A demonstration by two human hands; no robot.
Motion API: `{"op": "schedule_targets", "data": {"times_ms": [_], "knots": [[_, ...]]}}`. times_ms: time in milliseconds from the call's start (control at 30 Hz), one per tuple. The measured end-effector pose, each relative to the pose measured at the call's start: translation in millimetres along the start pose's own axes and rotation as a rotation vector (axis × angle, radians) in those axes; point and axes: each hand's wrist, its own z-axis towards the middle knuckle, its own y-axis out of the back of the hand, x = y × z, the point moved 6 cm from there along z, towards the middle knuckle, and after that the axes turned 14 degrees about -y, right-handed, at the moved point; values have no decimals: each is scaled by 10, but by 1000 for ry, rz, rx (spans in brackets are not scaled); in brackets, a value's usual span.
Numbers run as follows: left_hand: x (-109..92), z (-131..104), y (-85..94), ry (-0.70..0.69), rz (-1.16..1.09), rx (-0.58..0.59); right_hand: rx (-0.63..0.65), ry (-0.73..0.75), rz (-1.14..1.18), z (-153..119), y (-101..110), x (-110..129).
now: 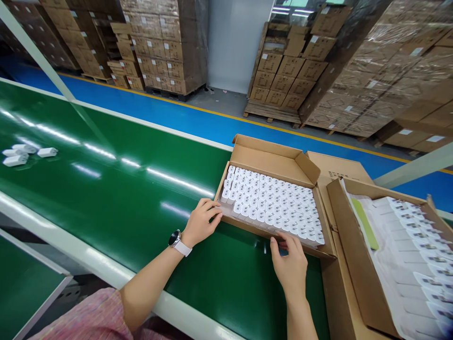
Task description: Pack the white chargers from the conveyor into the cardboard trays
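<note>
An open cardboard box (247, 226) lies on the green conveyor belt, its lid flap folded back. Rows of white plug adapters (269, 198) stand in it, metal prongs up. At the front left inside corner there is a gap in the rows. My left hand (203, 221), with a watch on its wrist, has its bent fingers and thumb on the left front corner of this box. At the front wall, further right, my right hand (290, 259) holds the box edge with curled fingers. Its fingertips are partly hidden.
A second open box (364, 264) with white adapters and a white liner stands at the right, higher up. Several loose adapters (31, 152) lie on the belt (116, 189) far left. Wrapped carton stacks (166, 47) stand beyond the blue floor strip.
</note>
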Motion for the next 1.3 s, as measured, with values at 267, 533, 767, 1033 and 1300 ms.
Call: {"op": "schedule_targets", "data": {"times_ms": [267, 533, 767, 1033, 1300], "knots": [[2, 0, -1, 8, -21, -9, 7, -8, 1, -15, -1, -6], [-8, 11, 8, 9, -21, -6, 14, -10, -4, -11, 5, 12], [-10, 10, 3, 7, -11, -3, 14, -1, -5, -22, 10, 18], [-18, 20, 12, 7, -13, -3, 31, -33, -21, -37, 11, 17], [-17, 21, 10, 6, -10, -9, 30, -39, -26, -11, -1, 20]]}}
